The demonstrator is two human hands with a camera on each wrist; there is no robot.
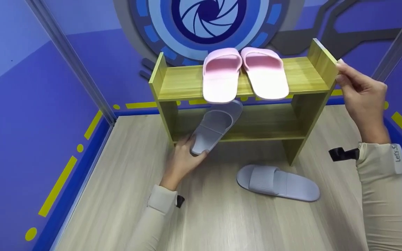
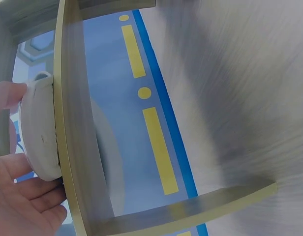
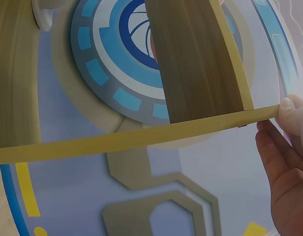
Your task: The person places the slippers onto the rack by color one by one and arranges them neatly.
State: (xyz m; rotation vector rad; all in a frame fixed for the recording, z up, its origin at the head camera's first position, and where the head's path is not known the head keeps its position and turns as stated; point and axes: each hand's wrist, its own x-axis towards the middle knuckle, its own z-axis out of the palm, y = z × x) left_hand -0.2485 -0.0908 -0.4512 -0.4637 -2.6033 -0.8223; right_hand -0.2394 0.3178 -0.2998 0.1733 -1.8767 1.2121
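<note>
My left hand (image 1: 183, 160) grips a grey slipper (image 1: 212, 128) by its heel end, thumb on one side and fingers on the other. The slipper points toe-first into the lower shelf (image 1: 267, 120) of a wooden shoe rack (image 1: 183, 82). In the left wrist view the heel (image 2: 39, 129) lies right at the shelf's front edge, between thumb and fingers. My right hand (image 1: 365, 99) pinches the upper front corner of the rack's right side panel (image 1: 321, 64), also seen in the right wrist view as a long board (image 3: 141, 137). A second grey slipper (image 1: 291, 184) lies sole-down on the floor.
Two pink slippers (image 1: 221, 82) stand side by side on the top shelf, heels over its front edge. Behind the rack rises a blue patterned wall (image 1: 92, 69), with further walls left and right. The floor (image 1: 215, 216) is light wood-grain.
</note>
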